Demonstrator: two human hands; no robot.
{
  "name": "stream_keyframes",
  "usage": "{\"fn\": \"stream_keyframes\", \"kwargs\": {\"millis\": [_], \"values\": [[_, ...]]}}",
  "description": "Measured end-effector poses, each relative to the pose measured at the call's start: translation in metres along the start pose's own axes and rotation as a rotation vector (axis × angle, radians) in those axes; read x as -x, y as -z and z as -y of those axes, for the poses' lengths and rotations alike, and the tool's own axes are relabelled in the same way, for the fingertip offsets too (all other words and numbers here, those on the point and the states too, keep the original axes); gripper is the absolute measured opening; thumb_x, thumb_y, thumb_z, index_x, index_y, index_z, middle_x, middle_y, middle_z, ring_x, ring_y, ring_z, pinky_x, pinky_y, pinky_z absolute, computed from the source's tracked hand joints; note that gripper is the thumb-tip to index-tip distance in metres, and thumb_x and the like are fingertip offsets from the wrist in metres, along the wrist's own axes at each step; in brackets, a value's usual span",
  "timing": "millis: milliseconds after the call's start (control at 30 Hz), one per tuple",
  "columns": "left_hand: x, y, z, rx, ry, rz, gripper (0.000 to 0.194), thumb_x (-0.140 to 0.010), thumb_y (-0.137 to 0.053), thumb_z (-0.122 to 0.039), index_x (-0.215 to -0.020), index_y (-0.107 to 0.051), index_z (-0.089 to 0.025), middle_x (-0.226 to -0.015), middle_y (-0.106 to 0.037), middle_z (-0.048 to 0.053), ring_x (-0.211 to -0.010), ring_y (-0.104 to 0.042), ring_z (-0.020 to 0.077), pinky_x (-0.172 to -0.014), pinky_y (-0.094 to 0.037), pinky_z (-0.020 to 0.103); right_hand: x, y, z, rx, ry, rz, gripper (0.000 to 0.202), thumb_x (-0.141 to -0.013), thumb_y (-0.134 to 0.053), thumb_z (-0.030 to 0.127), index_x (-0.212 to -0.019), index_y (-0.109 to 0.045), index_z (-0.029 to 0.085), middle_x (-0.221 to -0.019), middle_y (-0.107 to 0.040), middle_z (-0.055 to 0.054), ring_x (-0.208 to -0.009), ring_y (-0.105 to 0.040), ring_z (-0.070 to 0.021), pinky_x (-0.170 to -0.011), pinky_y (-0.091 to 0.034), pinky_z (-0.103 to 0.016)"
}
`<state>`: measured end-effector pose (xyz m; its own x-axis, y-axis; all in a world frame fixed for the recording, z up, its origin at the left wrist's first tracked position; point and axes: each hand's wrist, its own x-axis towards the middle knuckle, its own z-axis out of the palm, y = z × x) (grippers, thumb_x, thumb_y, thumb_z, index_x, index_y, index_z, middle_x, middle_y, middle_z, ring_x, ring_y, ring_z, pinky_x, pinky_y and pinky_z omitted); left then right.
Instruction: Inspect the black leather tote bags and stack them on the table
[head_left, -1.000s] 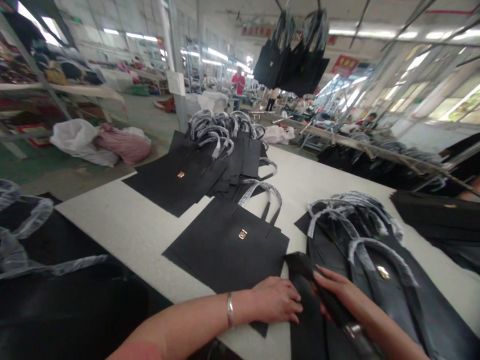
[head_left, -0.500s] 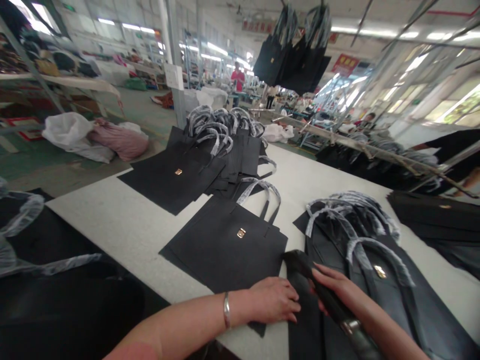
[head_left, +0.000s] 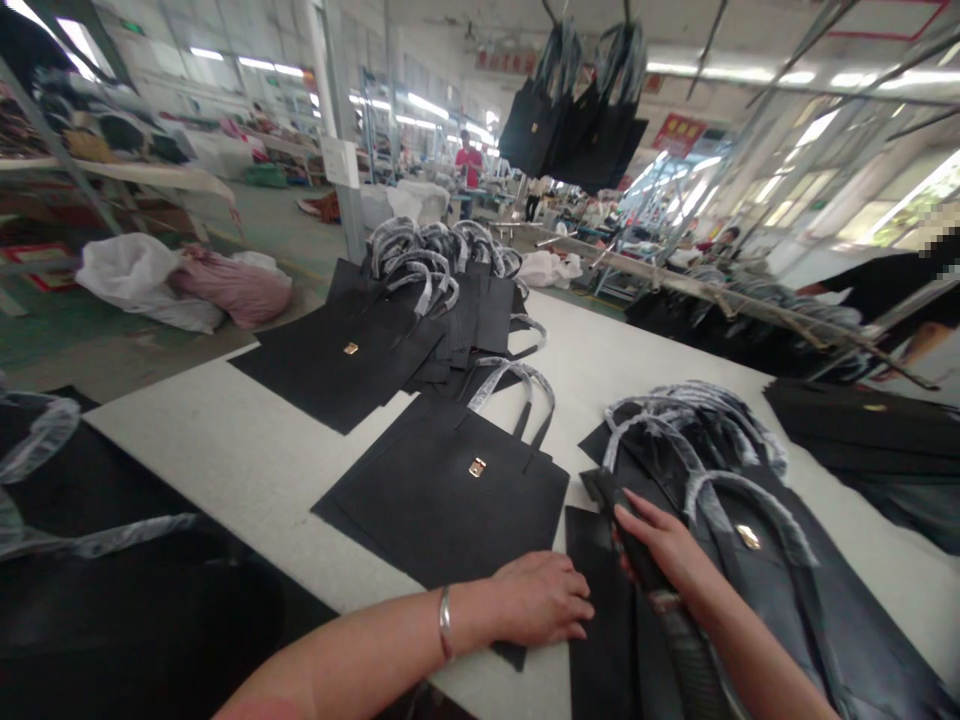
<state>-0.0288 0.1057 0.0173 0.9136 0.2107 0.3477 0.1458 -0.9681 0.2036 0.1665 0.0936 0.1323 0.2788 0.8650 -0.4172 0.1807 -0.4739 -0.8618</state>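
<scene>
The right hand [head_left: 667, 545] has its grip closed around a black tool [head_left: 649, 578] with a ribbed hose [head_left: 696, 645], its flat nose over the top end of a smooth, straight-edged black strip [head_left: 600, 665]. The left hand [head_left: 538, 600] lies palm down with nothing in its grip, fingers loosely bent at the strip's edge, wrist over a corner of a flat, matte bag [head_left: 420, 500] with a gold clasp [head_left: 478, 467]. Beside the tool, a bag pile [head_left: 832, 620] raises plastic-wrapped handles [head_left: 754, 490]; the right forearm covers part of it. Another pile [head_left: 322, 375] sits farther back on the pale table [head_left: 187, 430].
</scene>
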Motion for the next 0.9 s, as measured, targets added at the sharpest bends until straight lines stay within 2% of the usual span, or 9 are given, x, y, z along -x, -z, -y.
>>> {"fn": "stream_keyframes", "kwargs": {"millis": [133, 200, 267, 367, 433, 567, 767, 833, 900], "values": [[-0.004, 0.004, -0.006, -0.009, 0.050, 0.016, 0.021, -0.092, -0.055, -0.040, -0.092, -0.063, -0.021, -0.097, -0.064, 0.002, -0.094, -0.057, 0.0178, -0.085, -0.043, 0.031, 0.014, 0.041, -0.001, -0.005, -0.026, -0.090, 0.077, -0.081, -0.069, 0.036, -0.146, -0.034, 0.016, -0.064, -0.067, 0.002, -0.043, -0.061, -0.0160, -0.039, -0.048, -0.026], [-0.014, 0.004, -0.014, -0.024, 0.124, 0.045, 0.027, -0.091, -0.056, -0.043, -0.086, -0.064, -0.018, -0.088, -0.064, 0.004, -0.088, -0.058, 0.0193, -0.079, -0.045, 0.031, 0.030, 0.059, -0.008, 0.005, -0.091, -0.069, 0.078, -0.080, -0.069, 0.037, -0.146, -0.035, 0.016, -0.063, -0.068, 0.000, -0.042, -0.061, -0.0173, -0.039, -0.048, -0.027], [-0.026, -0.001, -0.025, -0.006, 0.118, 0.043, 0.034, -0.090, -0.055, -0.048, -0.088, -0.064, -0.015, -0.090, -0.064, 0.006, -0.088, -0.059, 0.0202, -0.078, -0.046, 0.031, 0.044, 0.068, -0.015, 0.031, -0.153, -0.022, 0.075, -0.081, -0.067, 0.038, -0.146, -0.035, 0.016, -0.064, -0.068, -0.001, -0.041, -0.061, -0.0169, -0.038, -0.047, -0.026], [-0.040, -0.013, -0.039, 0.035, -0.064, -0.022, 0.039, -0.092, -0.052, -0.049, -0.113, -0.059, -0.016, -0.122, -0.060, 0.007, -0.114, -0.053, 0.0221, -0.092, -0.044, 0.032, 0.049, 0.062, -0.023, 0.065, -0.201, 0.082, 0.070, -0.085, -0.061, 0.038, -0.145, -0.034, 0.013, -0.064, -0.067, -0.001, -0.040, -0.061, -0.0161, -0.036, -0.045, -0.024], [-0.043, -0.021, -0.045, 0.024, -0.121, -0.037, 0.038, -0.094, -0.048, -0.045, -0.122, -0.055, -0.020, -0.135, -0.052, 0.003, -0.127, -0.044, 0.0224, -0.102, -0.038, 0.036, 0.042, 0.050, -0.022, 0.064, -0.198, 0.134, 0.069, -0.086, -0.060, 0.038, -0.144, -0.034, 0.013, -0.062, -0.065, 0.000, -0.039, -0.060, -0.0158, -0.035, -0.044, -0.024], [-0.040, -0.024, -0.047, 0.013, -0.083, 0.005, 0.034, -0.095, -0.044, -0.040, -0.120, -0.056, -0.021, -0.135, -0.053, 0.001, -0.129, -0.043, 0.0205, -0.109, -0.032, 0.039, 0.021, 0.038, -0.015, 0.066, -0.156, 0.149, 0.066, -0.085, -0.061, 0.040, -0.142, -0.039, 0.015, -0.061, -0.063, 0.002, -0.039, -0.059, -0.0137, -0.036, -0.044, -0.022], [-0.037, -0.021, -0.048, -0.009, -0.062, -0.005, 0.035, -0.095, -0.042, -0.040, -0.124, -0.055, -0.023, -0.141, -0.049, 0.001, -0.134, -0.039, 0.0204, -0.109, -0.032, 0.039, 0.025, 0.064, -0.027, 0.062, -0.223, 0.261, 0.063, -0.084, -0.063, 0.045, -0.138, -0.046, 0.017, -0.063, -0.066, 0.001, -0.041, -0.062, -0.0150, -0.035, -0.045, -0.021], [-0.038, -0.022, -0.048, -0.008, -0.064, -0.015, 0.034, -0.096, -0.042, -0.039, -0.122, -0.056, -0.022, -0.140, -0.050, 0.000, -0.133, -0.039, 0.0205, -0.110, -0.030, 0.038, 0.026, 0.063, -0.028, 0.045, -0.224, 0.277, 0.060, -0.086, -0.061, 0.046, -0.137, -0.046, 0.018, -0.065, -0.067, 0.000, -0.041, -0.062, -0.0148, -0.036, -0.045, -0.021], [-0.038, -0.022, -0.047, -0.001, -0.067, -0.025, 0.033, -0.096, -0.041, -0.039, -0.120, -0.056, -0.022, -0.139, -0.051, 0.000, -0.132, -0.041, 0.0200, -0.111, -0.028, 0.038, 0.021, 0.053, -0.024, 0.054, -0.195, 0.220, 0.057, -0.088, -0.059, 0.041, -0.136, -0.047, 0.015, -0.064, -0.066, 0.000, -0.040, -0.061, -0.0152, -0.035, -0.045, -0.023]]}}
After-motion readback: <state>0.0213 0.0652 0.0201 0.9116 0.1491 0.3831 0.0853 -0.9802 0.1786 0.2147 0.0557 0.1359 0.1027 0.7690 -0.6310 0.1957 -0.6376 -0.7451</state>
